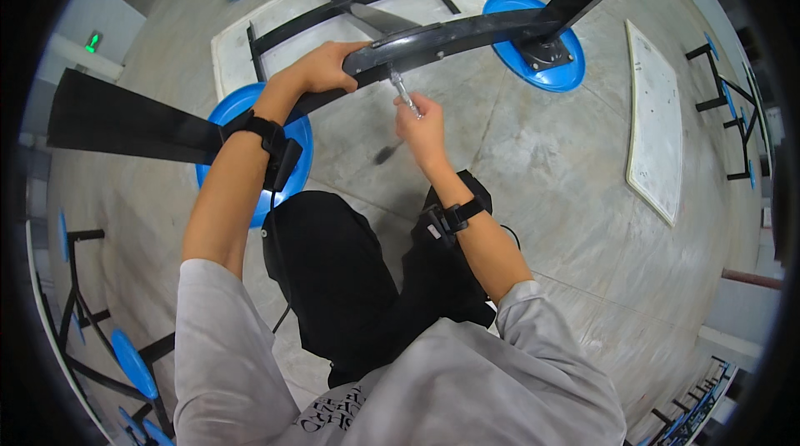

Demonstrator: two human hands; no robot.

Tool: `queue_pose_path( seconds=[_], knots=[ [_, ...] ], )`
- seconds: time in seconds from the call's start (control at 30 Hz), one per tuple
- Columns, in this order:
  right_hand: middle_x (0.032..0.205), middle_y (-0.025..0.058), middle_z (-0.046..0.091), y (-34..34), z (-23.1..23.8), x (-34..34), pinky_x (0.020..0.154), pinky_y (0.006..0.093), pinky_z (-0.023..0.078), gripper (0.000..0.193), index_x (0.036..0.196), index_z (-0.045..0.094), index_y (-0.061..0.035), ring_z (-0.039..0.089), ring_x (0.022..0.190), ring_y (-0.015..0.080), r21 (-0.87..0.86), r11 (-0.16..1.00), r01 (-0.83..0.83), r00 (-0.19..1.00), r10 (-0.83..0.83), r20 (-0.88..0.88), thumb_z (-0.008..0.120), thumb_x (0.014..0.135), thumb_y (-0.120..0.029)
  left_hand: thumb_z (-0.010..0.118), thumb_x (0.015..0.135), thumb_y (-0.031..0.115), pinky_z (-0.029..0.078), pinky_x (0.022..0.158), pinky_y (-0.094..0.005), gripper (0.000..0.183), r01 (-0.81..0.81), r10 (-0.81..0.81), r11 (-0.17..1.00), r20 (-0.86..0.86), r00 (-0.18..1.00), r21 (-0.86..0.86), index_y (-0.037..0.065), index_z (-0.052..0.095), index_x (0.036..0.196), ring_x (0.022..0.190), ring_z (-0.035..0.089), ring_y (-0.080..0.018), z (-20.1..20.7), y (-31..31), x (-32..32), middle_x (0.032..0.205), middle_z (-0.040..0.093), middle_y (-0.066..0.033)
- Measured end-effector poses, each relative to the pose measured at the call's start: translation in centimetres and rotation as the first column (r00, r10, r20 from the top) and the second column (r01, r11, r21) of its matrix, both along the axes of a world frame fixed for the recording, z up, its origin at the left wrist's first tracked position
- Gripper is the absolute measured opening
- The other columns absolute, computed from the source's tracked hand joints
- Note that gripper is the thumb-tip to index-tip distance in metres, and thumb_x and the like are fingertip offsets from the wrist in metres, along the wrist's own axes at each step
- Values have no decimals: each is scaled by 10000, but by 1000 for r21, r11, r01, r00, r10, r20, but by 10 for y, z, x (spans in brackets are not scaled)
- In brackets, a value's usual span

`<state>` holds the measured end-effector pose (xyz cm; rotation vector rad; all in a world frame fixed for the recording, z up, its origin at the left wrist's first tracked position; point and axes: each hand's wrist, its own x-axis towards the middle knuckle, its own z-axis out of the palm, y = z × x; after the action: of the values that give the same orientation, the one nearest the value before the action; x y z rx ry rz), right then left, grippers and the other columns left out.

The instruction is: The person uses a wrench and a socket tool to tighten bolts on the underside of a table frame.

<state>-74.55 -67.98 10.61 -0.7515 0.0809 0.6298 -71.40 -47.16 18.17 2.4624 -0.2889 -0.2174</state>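
Black metal frame: arching across the picture's upper middle
Blue discs: at its legs, upper right and left of centre
Left hand: clamped on the frame
Right hand: closed round the silvery tool
Silvery tool: upper centre, tip at the frame; probably working a fastener; next move calls for steady seating

Room lies between the right grip and right blue disc; the black beam blocks beyond.

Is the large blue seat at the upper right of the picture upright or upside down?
Upside down: the blue seat shows its underside, with the black mounting plate facing up.
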Motion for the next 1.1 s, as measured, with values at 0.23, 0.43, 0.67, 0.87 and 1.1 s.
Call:
queue_pose_path(
  seconds=[0.23, 0.43, 0.67, 0.87, 1.1],
  knots=[
    [632, 224, 574, -3, 20, 0, 543, 471, 441, 155, 855, 463, 18, 580, 596, 387, -689, 286, 666, 462, 567, 682, 545, 743, -50, 680, 525, 108, 373, 907, -264, 842, 187, -220, 958, -138, 966, -219, 49, 386, 1312, 1014, 492, -191, -2, 6, 10, 1126, 544, -97],
    [581, 188, 523, -9, 6, 1, 516, 418, 420, 177, 912, 501, 24, 515, 509, 341, -676, 394, 623, 501, 463, 731, 524, 754, -53, 685, 538, 84, 367, 920, -260, 858, 162, -224, 942, -192, 955, -294, 33, 357, 1329, 1043, 472, -164, 2, -1, 11, 1157, 520, -77],
    [549, -20, 375, -7, 3, 0, 493, 249, 296, 180, 984, 515, 35, 309, 409, 95, 42, 996, -78, 995, 80, -64, 466, 840, -62, 616, 571, 51, 419, 833, -265, 782, 159, -226, 927, -165, 960, -340, 43, 386, 1318, 927, 502, -145, -16, 19, 8, 1051, 554, -41],
    [553, -8, 347, -17, -8, 13, 512, 249, 285, 196, 987, 502, 43, 317, 436, 92, 239, 965, -109, 986, 136, -101, 472, 853, -96, 636, 566, 113, 429, 744, -269, 809, 159, -163, 981, -22, 986, -109, 40, 372, 1327, 829, 506, -163, -27, 11, 21, 942, 571, -75],
    [557, -4, 353, 1, 4, 5, 500, 258, 295, 157, 952, 495, 40, 310, 449, 94, 8, 997, -73, 997, 72, 34, 457, 837, -61, 624, 557, 135, 390, 838, -243, 793, 227, -222, 973, 107, 969, -38, 77, 405, 1317, 896, 489, -182, -34, 29, 17, 1015, 551, -91]
  ],
)
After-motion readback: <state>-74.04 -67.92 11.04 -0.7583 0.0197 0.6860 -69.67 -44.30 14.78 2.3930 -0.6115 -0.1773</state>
